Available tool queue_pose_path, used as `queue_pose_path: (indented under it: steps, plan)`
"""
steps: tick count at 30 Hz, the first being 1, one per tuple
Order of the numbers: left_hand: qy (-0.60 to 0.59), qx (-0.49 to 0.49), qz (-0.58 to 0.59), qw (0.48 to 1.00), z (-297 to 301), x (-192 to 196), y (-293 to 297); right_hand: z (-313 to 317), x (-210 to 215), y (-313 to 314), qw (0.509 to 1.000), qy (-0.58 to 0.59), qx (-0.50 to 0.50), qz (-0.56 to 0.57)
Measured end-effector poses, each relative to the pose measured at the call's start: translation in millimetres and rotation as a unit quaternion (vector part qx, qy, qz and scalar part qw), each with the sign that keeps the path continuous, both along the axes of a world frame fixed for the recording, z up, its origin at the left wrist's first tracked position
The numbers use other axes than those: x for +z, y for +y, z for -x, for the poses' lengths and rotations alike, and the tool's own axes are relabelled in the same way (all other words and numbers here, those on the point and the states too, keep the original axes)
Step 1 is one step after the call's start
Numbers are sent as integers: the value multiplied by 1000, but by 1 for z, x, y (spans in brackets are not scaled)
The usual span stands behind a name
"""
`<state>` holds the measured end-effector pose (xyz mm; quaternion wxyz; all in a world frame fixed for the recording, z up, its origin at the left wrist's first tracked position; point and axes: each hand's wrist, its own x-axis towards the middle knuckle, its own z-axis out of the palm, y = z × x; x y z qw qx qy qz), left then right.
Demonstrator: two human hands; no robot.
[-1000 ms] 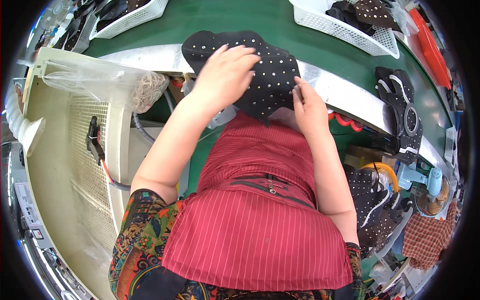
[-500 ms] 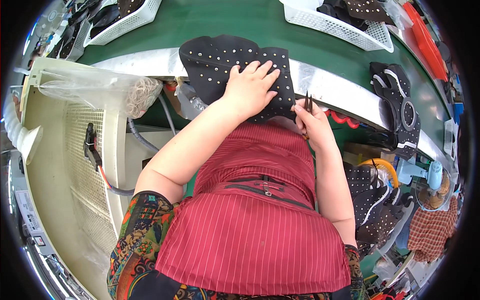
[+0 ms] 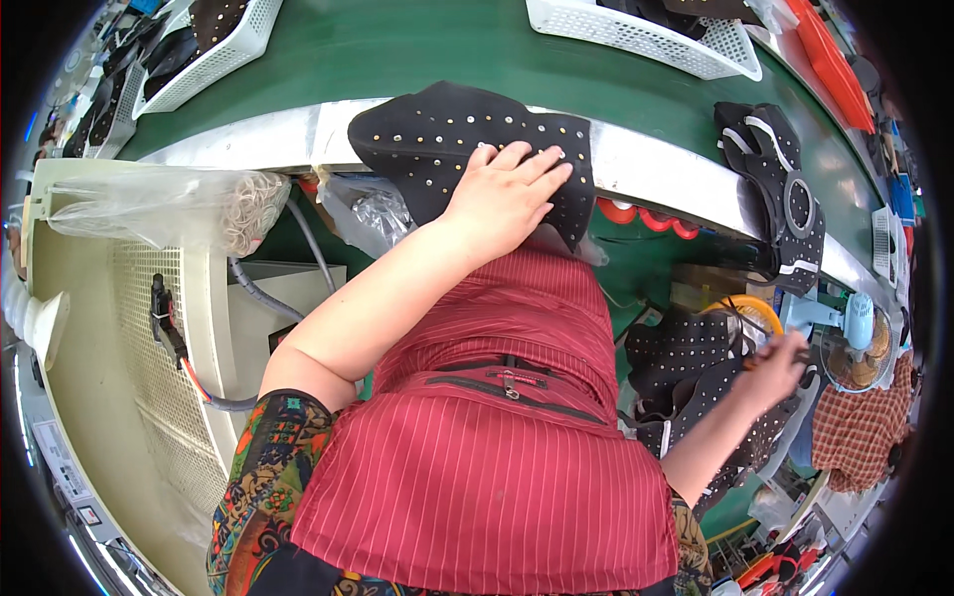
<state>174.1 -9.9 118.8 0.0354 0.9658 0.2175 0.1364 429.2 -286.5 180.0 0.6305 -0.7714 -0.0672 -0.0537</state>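
A black fabric piece with rows of metal studs (image 3: 427, 139) lies over the metal edge of the bench and hangs down against my red apron. My left hand (image 3: 507, 194) rests flat on it, fingers stretched out. Far to the right, my right hand (image 3: 778, 372) is over a heap of black studded pieces (image 3: 686, 348). It is smeared by motion, its fingers curled around dark thread snips (image 3: 751, 364), which show only in part.
White baskets (image 3: 646, 45) of dark pieces stand on the green bench (image 3: 397, 50). More studded pieces with a ring (image 3: 795, 204) hang over its edge at right. A small blue fan (image 3: 859, 323) stands beyond the heap. At left are a cream machine housing (image 3: 109, 397) and a plastic bag (image 3: 149, 209).
My right hand has left the studded piece's lower right corner and swung right and down to the heap, taking the snips along. My left hand stays on the piece.
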Motion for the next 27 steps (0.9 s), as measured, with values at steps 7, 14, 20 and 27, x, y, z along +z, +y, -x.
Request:
queue_pose_path:
  steps: [7,14,20,27]
  plan:
    - [-9,-27,4,1000,-6,1,-7,43,10,111,936,-134,296,136]
    - [-51,-23,43,997,4,4,15,90,-54,202,774,-265,463,340]
    - [90,69,17,993,27,11,33,97,-50,196,750,-292,460,374]
    - [66,141,-27,987,30,8,16,101,-48,200,761,-262,452,385]
